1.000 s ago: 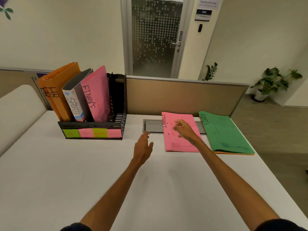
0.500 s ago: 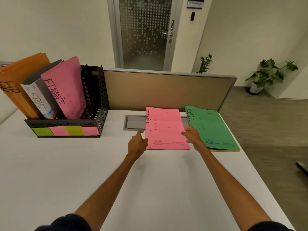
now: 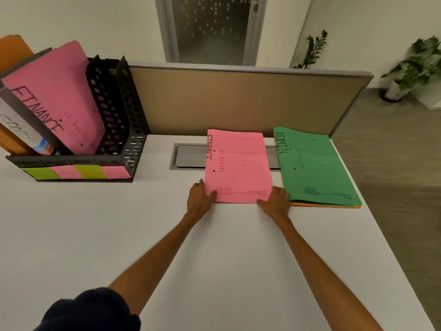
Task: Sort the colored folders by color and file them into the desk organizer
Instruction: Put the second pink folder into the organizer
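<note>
Pink folder (image 3: 238,163), right of desk organizer (image 3: 134,149), long axis fwd; L hand (image 3: 200,202) & R hand (image 3: 274,202) grip its near corners.

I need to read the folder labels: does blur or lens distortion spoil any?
Head view: dim, warm light; FINANCE on the flat pink folder and ADMIN on the green folder read clearly; the desk organizer at the left edge is smeared and stretched, its front sticky notes unreadable.
</note>
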Demonstrator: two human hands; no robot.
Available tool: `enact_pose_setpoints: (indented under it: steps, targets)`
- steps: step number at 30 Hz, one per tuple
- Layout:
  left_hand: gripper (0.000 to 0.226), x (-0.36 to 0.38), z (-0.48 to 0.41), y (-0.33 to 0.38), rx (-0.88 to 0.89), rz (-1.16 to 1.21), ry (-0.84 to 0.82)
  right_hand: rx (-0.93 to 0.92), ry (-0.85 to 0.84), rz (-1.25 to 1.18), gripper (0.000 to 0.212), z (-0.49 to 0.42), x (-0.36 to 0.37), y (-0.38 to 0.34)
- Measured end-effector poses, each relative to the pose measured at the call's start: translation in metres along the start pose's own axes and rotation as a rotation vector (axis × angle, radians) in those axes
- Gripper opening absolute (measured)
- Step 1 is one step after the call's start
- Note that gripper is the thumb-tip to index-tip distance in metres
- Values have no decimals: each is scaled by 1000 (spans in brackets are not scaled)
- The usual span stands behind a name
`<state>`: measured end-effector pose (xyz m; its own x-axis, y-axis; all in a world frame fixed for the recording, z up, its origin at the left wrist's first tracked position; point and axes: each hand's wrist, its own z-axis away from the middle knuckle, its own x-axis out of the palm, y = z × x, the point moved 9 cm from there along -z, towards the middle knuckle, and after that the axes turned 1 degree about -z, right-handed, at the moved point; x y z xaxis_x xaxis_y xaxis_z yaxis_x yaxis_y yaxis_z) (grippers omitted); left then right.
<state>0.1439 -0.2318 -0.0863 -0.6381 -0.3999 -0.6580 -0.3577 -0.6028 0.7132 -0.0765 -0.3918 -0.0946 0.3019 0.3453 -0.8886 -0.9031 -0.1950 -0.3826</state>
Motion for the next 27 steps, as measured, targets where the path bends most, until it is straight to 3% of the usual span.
enact_pose_setpoints:
  steps: [6, 9, 13, 18, 22, 27]
  targets:
    - [34, -1, -11, -8, -83, 83, 50, 69, -1, -106, 68, -14, 4, 6]
    - [37, -5, -15, -11, -110, 107, 33, 96, 19, -93, 62, -15, 1, 6]
    - [12, -5, -17, -28, -196, 207, 6, 73, 71, -117, 56, -5, -2, 4]
    - [30, -1, -8, -34, -233, 359, -13, 76, 30, -170, 55, 14, 6, 5]
    - [55, 13, 5, -12, -140, 472, -135, 60, -35, -225, 50, 29, 15, 3]
    - [52, 11, 23, -1, -23, 557, -257, 58, -14, -258, 50, 52, 11, 5]
